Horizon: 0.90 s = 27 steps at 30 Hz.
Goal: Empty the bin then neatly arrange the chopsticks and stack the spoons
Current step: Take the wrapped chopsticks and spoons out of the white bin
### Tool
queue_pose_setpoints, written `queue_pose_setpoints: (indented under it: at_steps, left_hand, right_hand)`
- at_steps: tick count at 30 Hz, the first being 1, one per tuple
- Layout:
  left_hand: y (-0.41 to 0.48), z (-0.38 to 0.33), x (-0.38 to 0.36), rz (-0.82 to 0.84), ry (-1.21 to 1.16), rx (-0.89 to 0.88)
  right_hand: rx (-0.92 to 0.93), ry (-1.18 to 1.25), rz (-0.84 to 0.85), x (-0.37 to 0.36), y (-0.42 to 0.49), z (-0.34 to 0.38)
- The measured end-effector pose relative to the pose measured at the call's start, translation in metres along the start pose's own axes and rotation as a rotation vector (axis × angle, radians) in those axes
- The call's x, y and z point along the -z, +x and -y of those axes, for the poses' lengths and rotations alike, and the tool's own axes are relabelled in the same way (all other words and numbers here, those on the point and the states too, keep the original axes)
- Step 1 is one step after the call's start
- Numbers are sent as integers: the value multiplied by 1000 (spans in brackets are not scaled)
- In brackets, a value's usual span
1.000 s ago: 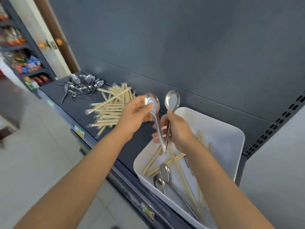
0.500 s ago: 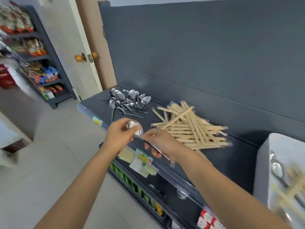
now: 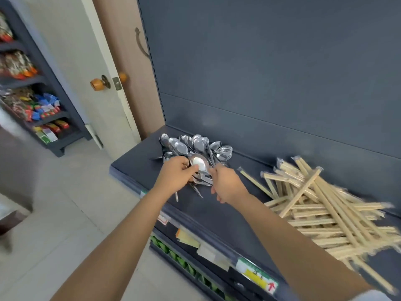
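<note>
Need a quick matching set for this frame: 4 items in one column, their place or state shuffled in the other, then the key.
Items:
1. spoon pile
2. chopsticks
3. door knob
4. left hand

Place or state:
A. orange, on the white door
B. loose heap on the right of the shelf
C. at the shelf's left end, by the back panel
D. gripping a spoon bowl over the pile

Pairs: 1-C, 2-B, 3-A, 4-D

— What do we see of ourselves?
— Two bare forearms, from six o'clock toward twelve. Our left hand (image 3: 174,178) and right hand (image 3: 226,185) wear no gloves, rings or watch.
— Sleeves?
— None showing.
</note>
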<state>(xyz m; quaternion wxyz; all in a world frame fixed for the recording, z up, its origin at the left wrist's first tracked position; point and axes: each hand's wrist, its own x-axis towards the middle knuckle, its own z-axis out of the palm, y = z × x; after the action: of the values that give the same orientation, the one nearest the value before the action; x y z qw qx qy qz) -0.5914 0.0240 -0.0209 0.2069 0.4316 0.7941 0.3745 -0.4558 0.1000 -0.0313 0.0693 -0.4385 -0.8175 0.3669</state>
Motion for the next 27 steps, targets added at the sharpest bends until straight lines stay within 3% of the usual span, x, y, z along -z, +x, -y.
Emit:
queue_pose_setpoints:
  at_steps: [8, 16, 20, 27]
  left_hand:
    - [131, 26, 7, 254, 62, -27]
    - [215, 54, 14, 389, 465, -483]
    - [234, 64, 18, 470, 491, -696]
    - [247, 59, 13, 530, 473, -932]
  right_hand:
    - [-265, 179, -157, 2, 97, 11]
    - [-454, -234, -343, -32, 139, 45]
    - [-560, -433, -358, -45, 142, 69]
    - [-641, -522, -464, -58, 132, 80]
